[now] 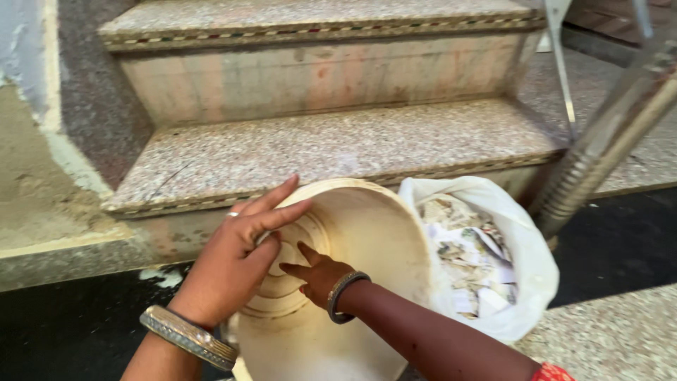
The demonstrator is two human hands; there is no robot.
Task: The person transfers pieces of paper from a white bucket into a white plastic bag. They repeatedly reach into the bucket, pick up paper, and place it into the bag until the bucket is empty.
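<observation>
The cream plastic bucket (352, 282) lies tipped on the floor at the foot of the stone steps (331, 148). My right hand (317, 274) reaches inside, fingers loose; my left hand (236, 261) rests open-fingered on its rim. A white bag of paper scraps (486, 257) touches the bucket's right side.

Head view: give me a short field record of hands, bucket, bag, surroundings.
left hand: flat on the rim of the cream bucket, ring and bangle worn
right hand: reaching inside the bucket, fingers on its ribbed bottom
bucket: tipped on its side, looks empty
white bag: right of the bucket, touching it, open, full of paper scraps
steps: speckled stone, behind both
</observation>
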